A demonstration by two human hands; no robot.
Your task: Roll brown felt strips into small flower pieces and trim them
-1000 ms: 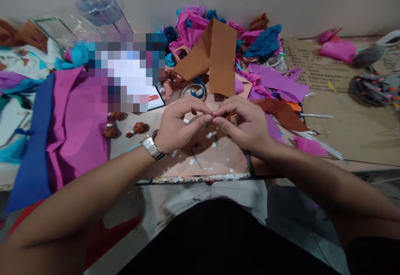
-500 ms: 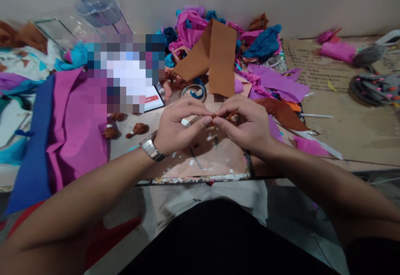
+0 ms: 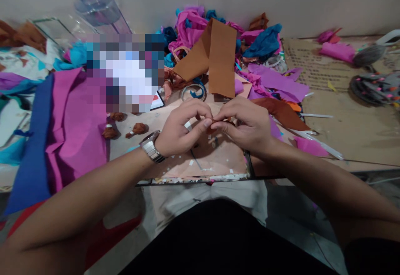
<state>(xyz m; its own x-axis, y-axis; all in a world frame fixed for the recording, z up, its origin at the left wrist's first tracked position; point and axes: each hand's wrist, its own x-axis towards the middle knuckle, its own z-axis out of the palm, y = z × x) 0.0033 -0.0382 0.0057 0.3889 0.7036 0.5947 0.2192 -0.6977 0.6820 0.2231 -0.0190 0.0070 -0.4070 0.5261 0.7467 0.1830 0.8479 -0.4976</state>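
My left hand (image 3: pixel 181 127), with a metal watch on its wrist, and my right hand (image 3: pixel 246 123) meet fingertip to fingertip over a pinkish work board (image 3: pixel 215 158). Both pinch a small brown paper piece (image 3: pixel 218 121), mostly hidden by the fingers. A bit of white tape (image 3: pixel 188 125) shows under my left fingers. Behind the hands stands a folded brown paper sheet (image 3: pixel 218 56).
Small rolled brown paper buds (image 3: pixel 137 129) lie left of my hands. Magenta and blue sheets (image 3: pixel 71 121) cover the left. A tape roll (image 3: pixel 193 91) sits behind. Crumpled coloured paper (image 3: pixel 193 25) piles at the back, cardboard (image 3: pixel 343 112) lies right, a plastic bottle (image 3: pixel 96 6) stands back left.
Both hands have shifted slightly nearer me and closed tighter on the small brown piece, the fingers working it. Everything else stays where it was.
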